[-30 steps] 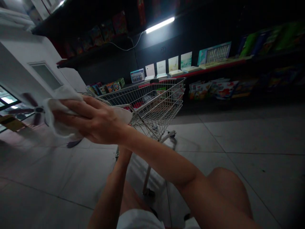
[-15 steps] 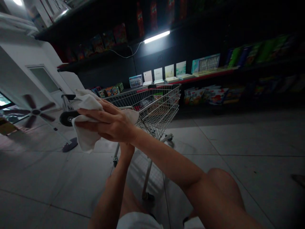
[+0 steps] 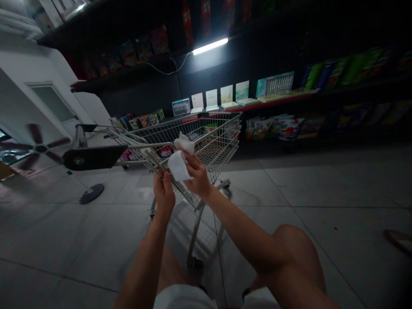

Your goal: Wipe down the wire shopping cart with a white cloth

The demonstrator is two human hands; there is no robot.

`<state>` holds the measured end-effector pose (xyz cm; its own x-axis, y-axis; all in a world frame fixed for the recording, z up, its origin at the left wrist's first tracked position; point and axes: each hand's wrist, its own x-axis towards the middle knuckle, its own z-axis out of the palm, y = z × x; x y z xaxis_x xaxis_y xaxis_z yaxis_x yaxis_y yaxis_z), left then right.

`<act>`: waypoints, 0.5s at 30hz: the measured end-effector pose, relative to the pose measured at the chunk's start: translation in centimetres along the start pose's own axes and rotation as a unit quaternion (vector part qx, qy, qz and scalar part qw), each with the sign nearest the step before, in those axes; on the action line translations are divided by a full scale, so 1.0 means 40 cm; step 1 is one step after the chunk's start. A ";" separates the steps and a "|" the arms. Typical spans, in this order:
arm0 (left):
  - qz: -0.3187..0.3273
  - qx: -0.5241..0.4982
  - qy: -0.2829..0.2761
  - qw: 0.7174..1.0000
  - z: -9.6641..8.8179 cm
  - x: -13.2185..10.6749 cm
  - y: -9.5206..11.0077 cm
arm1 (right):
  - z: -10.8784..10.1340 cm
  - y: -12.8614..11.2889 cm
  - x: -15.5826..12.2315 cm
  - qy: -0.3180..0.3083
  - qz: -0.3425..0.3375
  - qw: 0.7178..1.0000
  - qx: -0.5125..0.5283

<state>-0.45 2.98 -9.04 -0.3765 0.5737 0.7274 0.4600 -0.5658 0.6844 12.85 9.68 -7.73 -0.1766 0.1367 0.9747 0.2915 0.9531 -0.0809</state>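
Observation:
A metal wire shopping cart (image 3: 212,146) stands in front of me on a tiled floor, its black handle bar (image 3: 92,157) pointing to the left. My right hand (image 3: 198,178) grips a white cloth (image 3: 179,163) and presses it against the cart's near frame. My left hand (image 3: 163,193) is wrapped round a bar of the cart frame just left of the cloth. My bare knees and white shorts show at the bottom of the view.
Dark shelves (image 3: 289,92) with books, cards and colourful packs run along the back wall under a strip light (image 3: 210,46). A standing fan (image 3: 38,150) spins at the left, its round base (image 3: 92,193) on the floor. A white wall with a door is at far left.
My right hand with the cloth has moved from the cart's handle bar at the left down to the near frame. The black handle now shows uncovered, and my left hand has come into view.

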 end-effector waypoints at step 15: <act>-0.068 -0.108 0.001 0.992 -0.041 0.029 -0.004 | -0.030 -0.001 -0.012 -0.054 -0.036 0.998 0.003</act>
<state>-2.26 2.77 -8.20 -0.4250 0.6518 0.6281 0.2213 -0.5980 0.7703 14.06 9.24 -7.94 -0.2964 0.0958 0.9502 0.2691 0.9630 -0.0131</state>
